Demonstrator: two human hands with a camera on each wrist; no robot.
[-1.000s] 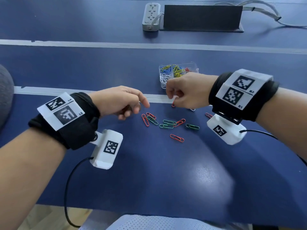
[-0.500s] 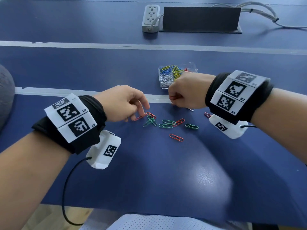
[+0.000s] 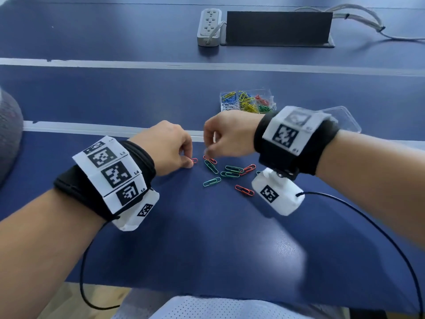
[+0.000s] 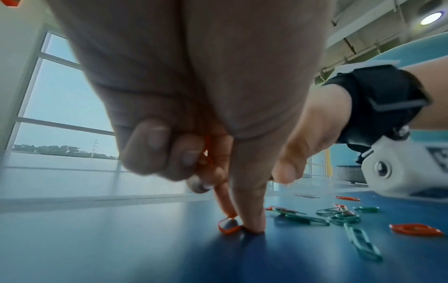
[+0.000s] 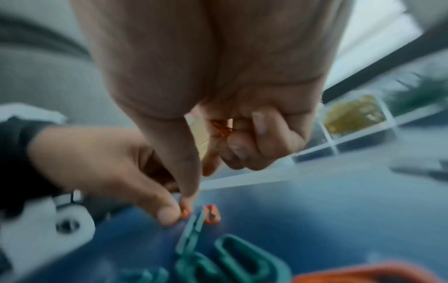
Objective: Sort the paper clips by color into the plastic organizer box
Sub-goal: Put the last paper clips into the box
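Observation:
Loose red and green paper clips [image 3: 230, 173] lie on the blue table. My left hand [image 3: 190, 160] pinches a red clip [image 3: 194, 160] against the table with thumb and index; the left wrist view shows this clip [image 4: 227, 226] and more red wire [image 4: 207, 153] tucked in the curled fingers. My right hand [image 3: 208, 151] hovers just above another red clip [image 3: 210, 159], and holds a red clip [image 5: 220, 128] in its curled fingers. The clear organizer box [image 3: 271, 97] behind the right hand holds blue, yellow, white, red and green clips in separate compartments.
The box's clear lid [image 3: 345, 118] lies to the right behind my right wrist. A power strip [image 3: 209, 26] and a black panel [image 3: 278, 27] stand at the far side. Wrist camera cables trail off the near table edge [image 3: 207, 288].
The left hand has dragged a red clip left out of the pile and pinched it. A green clip slid toward me. The right hand moved left and down to the pile.

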